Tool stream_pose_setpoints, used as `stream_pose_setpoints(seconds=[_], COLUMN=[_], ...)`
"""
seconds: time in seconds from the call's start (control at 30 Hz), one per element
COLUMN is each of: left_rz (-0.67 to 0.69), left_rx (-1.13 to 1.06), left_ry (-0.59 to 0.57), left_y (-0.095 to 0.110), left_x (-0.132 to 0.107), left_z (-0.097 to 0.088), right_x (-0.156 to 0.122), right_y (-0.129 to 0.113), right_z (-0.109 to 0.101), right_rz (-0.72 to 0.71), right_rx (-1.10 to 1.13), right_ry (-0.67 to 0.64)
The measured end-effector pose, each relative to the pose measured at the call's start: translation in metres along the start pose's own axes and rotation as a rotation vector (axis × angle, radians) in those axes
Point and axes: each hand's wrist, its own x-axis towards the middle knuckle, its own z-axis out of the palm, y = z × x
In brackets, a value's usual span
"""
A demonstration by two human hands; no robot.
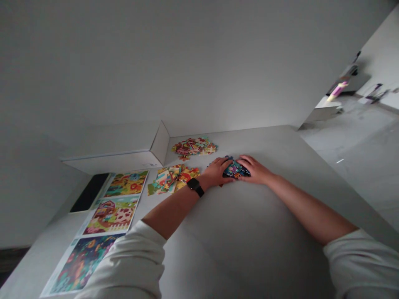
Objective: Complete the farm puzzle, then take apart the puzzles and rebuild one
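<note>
A heap of dark blue and teal puzzle pieces (233, 168) lies on the pale table, cupped from both sides. From the left, my left hand (217, 172) curves its fingers around the heap, a black watch on the wrist. My right hand (254, 170) closes in on the opposite side, fingers bent over the pieces' edge. What lies under the palms is hidden. Next to my left wrist is a pile of yellow and orange puzzle pieces (174, 178), partly behind the forearm. Farther back sits a pile of red and cream puzzle pieces (195, 146).
A white box (124, 160) stands against the wall at the back left. Below it lie printed picture sheets: a lion scene (126, 184), a farm scene (110, 216) and a dark blue scene (84, 261). Beside them is a black-screened device (89, 193). The table's right edge drops to the floor.
</note>
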Motion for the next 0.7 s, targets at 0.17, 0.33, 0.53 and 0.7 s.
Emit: stream_pose_setpoints(seconds=[0.17, 0.33, 0.53, 0.7], left_rz=[-0.043, -0.042, -0.050, -0.030], left_rx=[0.035, 0.024, 0.063, 0.059], left_ry=[0.009, 0.018, 0.077, 0.106], left_y=[-0.004, 0.000, 0.015, 0.031], left_x=[-0.001, -0.004, -0.006, -0.036], left_z=[-0.002, -0.003, -0.020, -0.058], right_x=[0.015, 0.020, 0.029, 0.026], right_y=[0.004, -0.001, -0.013, -0.035], right_z=[0.003, 0.007, 0.010, -0.010], right_rz=[-0.036, -0.048, -0.027, 0.019], right_rx=[0.030, 0.044, 0.032, -0.046], right_ry=[-0.006, -0.007, -0.015, 0.032])
